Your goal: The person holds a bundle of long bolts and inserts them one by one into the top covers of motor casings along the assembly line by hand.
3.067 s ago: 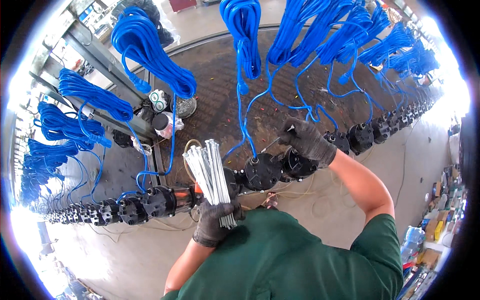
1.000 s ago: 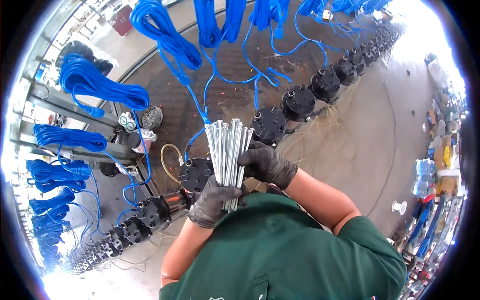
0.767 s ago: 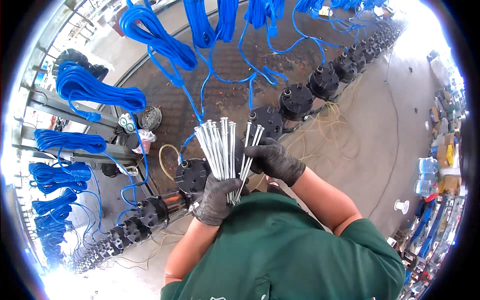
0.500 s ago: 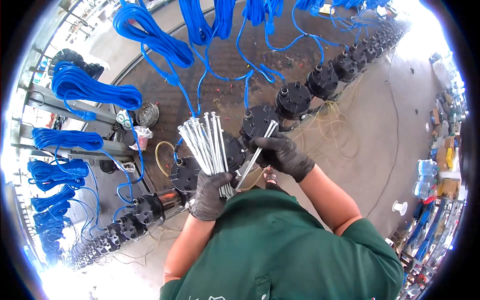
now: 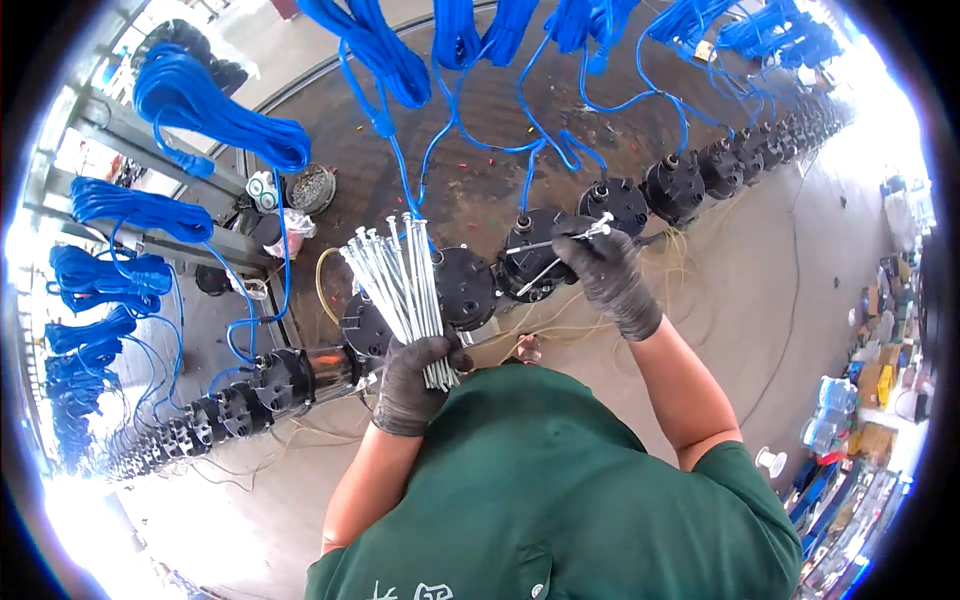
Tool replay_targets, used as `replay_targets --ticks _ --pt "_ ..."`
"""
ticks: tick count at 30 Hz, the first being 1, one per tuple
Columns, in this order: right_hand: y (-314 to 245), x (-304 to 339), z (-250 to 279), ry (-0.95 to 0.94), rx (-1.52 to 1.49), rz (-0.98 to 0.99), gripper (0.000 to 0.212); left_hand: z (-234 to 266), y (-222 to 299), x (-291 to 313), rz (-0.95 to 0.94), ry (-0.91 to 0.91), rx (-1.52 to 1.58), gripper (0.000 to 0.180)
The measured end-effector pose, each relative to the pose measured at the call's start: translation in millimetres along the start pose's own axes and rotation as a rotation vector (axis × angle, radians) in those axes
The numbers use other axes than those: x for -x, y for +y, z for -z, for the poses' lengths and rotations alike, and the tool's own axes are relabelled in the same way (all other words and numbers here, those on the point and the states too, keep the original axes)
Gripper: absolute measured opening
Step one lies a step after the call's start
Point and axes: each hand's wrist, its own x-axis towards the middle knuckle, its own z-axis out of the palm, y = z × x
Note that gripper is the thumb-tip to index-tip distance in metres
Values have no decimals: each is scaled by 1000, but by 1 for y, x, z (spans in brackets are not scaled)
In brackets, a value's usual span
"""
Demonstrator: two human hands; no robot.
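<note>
A thick bundle of long silver bolts [image 5: 398, 285] stands fanned out in my gloved left hand [image 5: 412, 385], heads up. My left fingers are wrapped round the lower shafts. In a closed grip, my gloved right hand [image 5: 610, 278] has a couple of long bolts [image 5: 602, 227], their heads showing past the knuckles and their shafts slanting left. Those shafts lie over a round black end cap [image 5: 527, 228]; whether they touch it I cannot tell. Next to it, another black cap [image 5: 462, 285] is partly behind the bundle. A blue cord [image 5: 527, 185] runs into the cap below my right hand.
Black-capped cylinders [image 5: 240, 408] form a long row across the view. Coiled blue cords [image 5: 225, 110] hang along the far side and left. A tub of small metal parts [image 5: 310, 190] stands at the left. Thin yellowish tubes [image 5: 680, 260] trail on the floor. Boxes [image 5: 875, 385] line the right.
My right hand has moved right and slightly up, away from the bundle; its bolts have swung from upright to slanting left over the cap. My left hand keeps the bundle. The whole view has shifted.
</note>
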Motion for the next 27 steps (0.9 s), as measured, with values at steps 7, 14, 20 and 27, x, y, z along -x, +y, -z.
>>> replay_targets --ticks 7,14,20,27 --pt "14 -21 -48 -73 -49 -2 4 -9 11 16 -124 -75 -15 43" --pt "25 -31 -52 -225 632 228 16 2 12 19 -117 -36 64 36" --pt "38 -43 -62 -277 890 186 16 13 5 15 -96 -45 96 33" --pt "35 -43 -57 -532 797 12 21 -2 13 20 -158 -64 6 29"
